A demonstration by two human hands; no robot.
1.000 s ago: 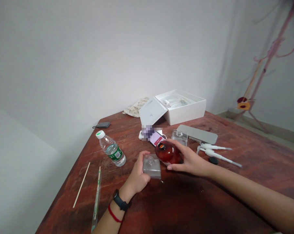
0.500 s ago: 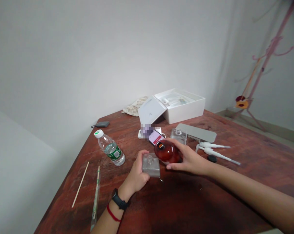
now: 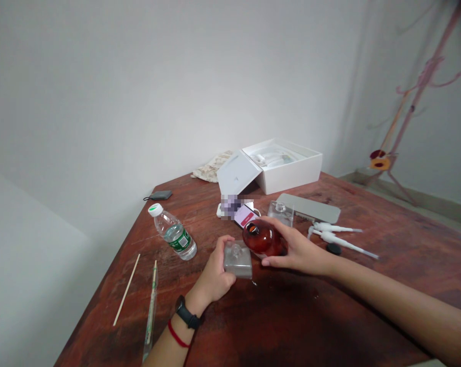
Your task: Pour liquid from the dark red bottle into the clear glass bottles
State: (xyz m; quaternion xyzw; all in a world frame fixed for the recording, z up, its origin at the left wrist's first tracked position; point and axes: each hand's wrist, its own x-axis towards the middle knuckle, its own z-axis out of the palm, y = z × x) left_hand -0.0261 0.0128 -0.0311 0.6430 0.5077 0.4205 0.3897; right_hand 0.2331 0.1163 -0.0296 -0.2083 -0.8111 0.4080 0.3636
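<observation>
My left hand point(image 3: 218, 272) grips the left side of a clear square bottle point(image 3: 238, 262) with an uncapped short neck, low over the table. In my right hand point(image 3: 297, 250) is a brown bottle point(image 3: 266, 239), wrapped by the fingers and tilted with its open mouth toward the left, close above the square bottle's right side. No stream between the two shows. Behind the brown bottle stands a second clear square bottle point(image 3: 281, 213). To its right lie two white pump heads point(image 3: 337, 238) and a black cap point(image 3: 333, 248).
A water bottle point(image 3: 175, 234) with a green label stands left of my hands. Wooden sticks point(image 3: 127, 288), one in a wrapper point(image 3: 151, 311), lie at the left. Farther back are a phone point(image 3: 246, 216), an open white box point(image 3: 291, 174), a silver slab point(image 3: 310, 208) and a grey pouch point(image 3: 161, 195).
Almost nothing differs. Both hands keep their hold on the bottles, and the whole view has shifted only very slightly.
</observation>
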